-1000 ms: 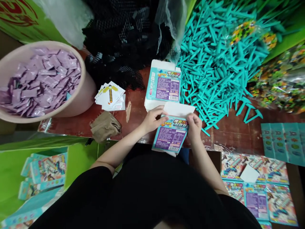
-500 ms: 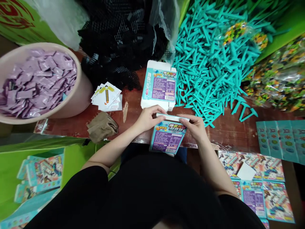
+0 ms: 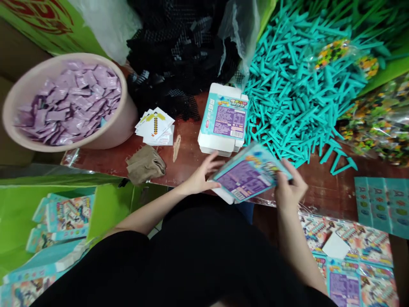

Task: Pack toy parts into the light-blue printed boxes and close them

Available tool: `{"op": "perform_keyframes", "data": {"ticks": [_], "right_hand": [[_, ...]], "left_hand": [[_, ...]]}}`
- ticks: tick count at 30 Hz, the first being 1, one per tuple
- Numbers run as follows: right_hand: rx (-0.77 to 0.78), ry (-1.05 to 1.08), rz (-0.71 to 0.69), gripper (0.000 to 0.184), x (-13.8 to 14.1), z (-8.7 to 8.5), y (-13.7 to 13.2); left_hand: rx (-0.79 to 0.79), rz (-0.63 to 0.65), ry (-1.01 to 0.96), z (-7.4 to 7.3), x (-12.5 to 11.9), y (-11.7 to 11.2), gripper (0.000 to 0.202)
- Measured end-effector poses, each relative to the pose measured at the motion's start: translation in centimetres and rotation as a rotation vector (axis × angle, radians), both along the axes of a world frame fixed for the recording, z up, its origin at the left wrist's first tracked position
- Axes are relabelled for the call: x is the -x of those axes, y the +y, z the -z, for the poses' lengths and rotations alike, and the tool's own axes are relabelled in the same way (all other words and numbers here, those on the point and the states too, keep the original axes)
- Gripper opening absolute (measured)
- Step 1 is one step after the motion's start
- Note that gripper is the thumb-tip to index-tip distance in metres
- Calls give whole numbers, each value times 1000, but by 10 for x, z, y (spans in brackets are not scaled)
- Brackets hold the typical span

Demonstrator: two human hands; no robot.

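Note:
A small blue and purple cardboard box [image 3: 247, 177] is tilted above the table's front edge, with a white flap sticking out at its lower end. Gripping its right end is my right hand [image 3: 289, 185], closed with the thumb on the printed face. At the box's left corner my left hand [image 3: 204, 175] has its fingers apart; whether it touches the cardboard I cannot tell. Just behind lies another blue and purple box [image 3: 225, 115] on the table, its white end flaps folded out. Beside it spreads a heap of turquoise plastic sticks [image 3: 287, 98].
On the left stands a pink tub [image 3: 129, 98] of purple sachets. White cards [image 3: 156, 125] and a brown cloth [image 3: 146, 164] lie near it. Black mesh pieces [image 3: 179, 55] are piled behind. Boxes fill a green bin [image 3: 111, 207] at lower left; more boxes [image 3: 375, 245] lie at lower right.
The box has turned from upright to tilted and shifted right and up with my right hand. My left hand's fingers have come off its top edge and spread. The whole view has shifted slightly.

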State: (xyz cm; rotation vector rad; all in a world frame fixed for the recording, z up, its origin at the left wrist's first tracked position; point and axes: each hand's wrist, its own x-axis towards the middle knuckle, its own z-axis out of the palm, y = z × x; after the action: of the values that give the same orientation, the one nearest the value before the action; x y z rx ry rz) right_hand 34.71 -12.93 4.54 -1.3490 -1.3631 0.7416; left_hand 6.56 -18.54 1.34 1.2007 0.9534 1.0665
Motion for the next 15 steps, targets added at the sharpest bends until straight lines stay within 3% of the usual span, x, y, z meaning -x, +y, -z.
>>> {"op": "perform_keyframes", "data": {"ticks": [2,4,7,9,11,13,15], "right_hand": [[-12,286,205,43,4,10,1],[143,511,173,42,9,23,-6],[543,596,-34,41,1,37,-17],[644,576,-57,47,-13,35,-13],[549,545,0,46,-21,22,2],[391,497,-2,34,-16,1,22],[264,415,-100,23,4,-25,41]], "left_hand": [[127,-27,-61,3,2,1,71],[187,-95,-125,-7,14,19,56],[38,-98,-12,-45,44,76,46],[-158,29,256,-75,56,125,31],[-307,201,467,-97,52,172,18],[-393,327,654,-107,35,203,15],[-478,256,831,-107,19,212,19]]}}
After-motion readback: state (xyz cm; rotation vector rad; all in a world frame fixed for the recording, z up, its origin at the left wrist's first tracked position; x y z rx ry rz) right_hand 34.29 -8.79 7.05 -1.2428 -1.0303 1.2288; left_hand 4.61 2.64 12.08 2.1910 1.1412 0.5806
